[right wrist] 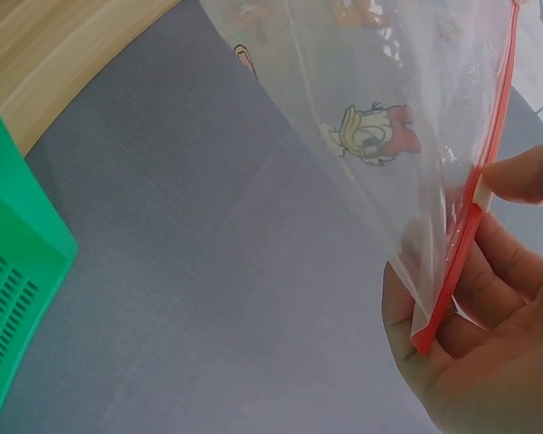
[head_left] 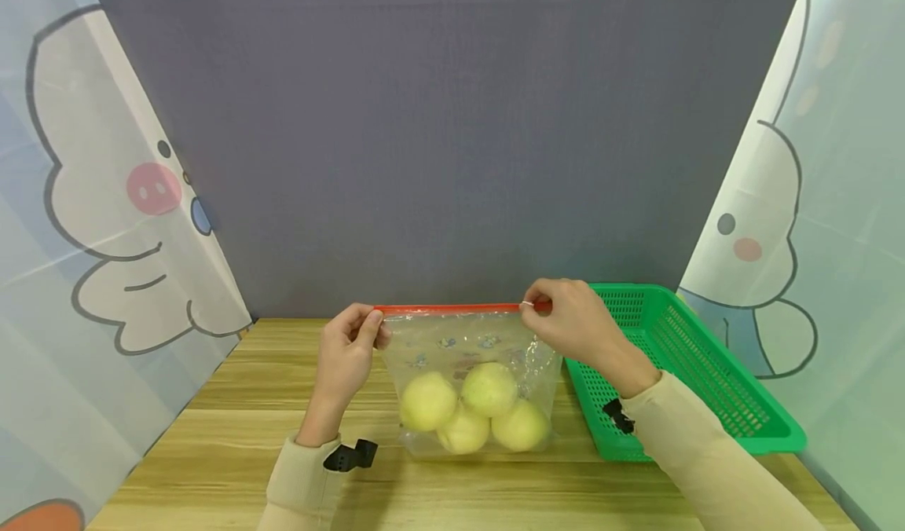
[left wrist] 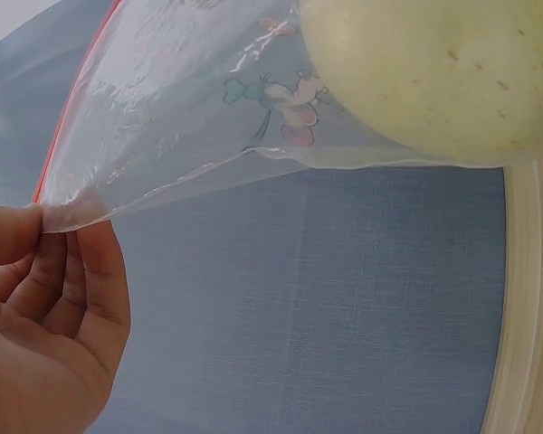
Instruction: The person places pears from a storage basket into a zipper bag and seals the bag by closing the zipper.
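Note:
A clear zip bag [head_left: 467,342] with a red top strip and cartoon prints stands upright in the head view, several yellow-green round fruits [head_left: 489,390] in its lower part. My left hand [head_left: 348,350] pinches the bag's top left corner between thumb and fingers; the left wrist view shows that corner under the thumb [left wrist: 9,233]. On the other side my right hand [head_left: 573,319] pinches the white slider [right wrist: 482,192] on the red strip, near the right end. In the right wrist view the strip's end lies against the curled fingers.
A green perforated basket [head_left: 707,374] stands to the right on the wooden table [head_left: 233,437], partly behind the right forearm. A grey cloth [head_left: 452,138] rises behind the table, and curtains with cartoon figures [head_left: 106,162] hang on both sides.

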Motion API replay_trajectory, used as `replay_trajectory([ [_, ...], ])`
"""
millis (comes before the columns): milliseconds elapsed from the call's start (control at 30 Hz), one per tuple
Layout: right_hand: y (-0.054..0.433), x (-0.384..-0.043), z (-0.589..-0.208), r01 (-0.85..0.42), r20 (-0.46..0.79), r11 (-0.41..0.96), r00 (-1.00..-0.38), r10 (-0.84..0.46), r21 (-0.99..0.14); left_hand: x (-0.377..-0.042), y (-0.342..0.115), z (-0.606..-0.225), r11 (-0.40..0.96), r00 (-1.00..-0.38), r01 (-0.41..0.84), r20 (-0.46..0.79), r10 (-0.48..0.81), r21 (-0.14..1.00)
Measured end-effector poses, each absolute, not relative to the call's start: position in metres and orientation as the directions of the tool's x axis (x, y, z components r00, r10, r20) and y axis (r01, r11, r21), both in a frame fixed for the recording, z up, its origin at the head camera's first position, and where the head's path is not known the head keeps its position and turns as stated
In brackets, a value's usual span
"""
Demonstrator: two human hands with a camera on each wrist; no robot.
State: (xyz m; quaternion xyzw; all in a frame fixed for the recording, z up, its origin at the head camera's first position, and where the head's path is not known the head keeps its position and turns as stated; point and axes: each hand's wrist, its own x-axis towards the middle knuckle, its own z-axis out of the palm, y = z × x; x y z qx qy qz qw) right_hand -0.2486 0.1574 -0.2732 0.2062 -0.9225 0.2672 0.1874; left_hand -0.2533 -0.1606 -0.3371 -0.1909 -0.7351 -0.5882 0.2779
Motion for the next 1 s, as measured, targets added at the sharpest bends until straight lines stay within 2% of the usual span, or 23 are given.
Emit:
replay_trajectory([
  [633,0.166,-0.249,-0.274,-0.494,0.489,0.775,-0.827,-0.278,-0.395,-0.252,-0.161,-0.336,0.241,-0.779,0.599,0.625,-0.046,0.764],
  [1000,0.171,-0.249,-0.274,-0.497,0.488,0.759,-0.829,-0.272,-0.421,-0.252,-0.162,-0.336,0.24,-0.779,0.599,0.625,-0.048,0.764],
])
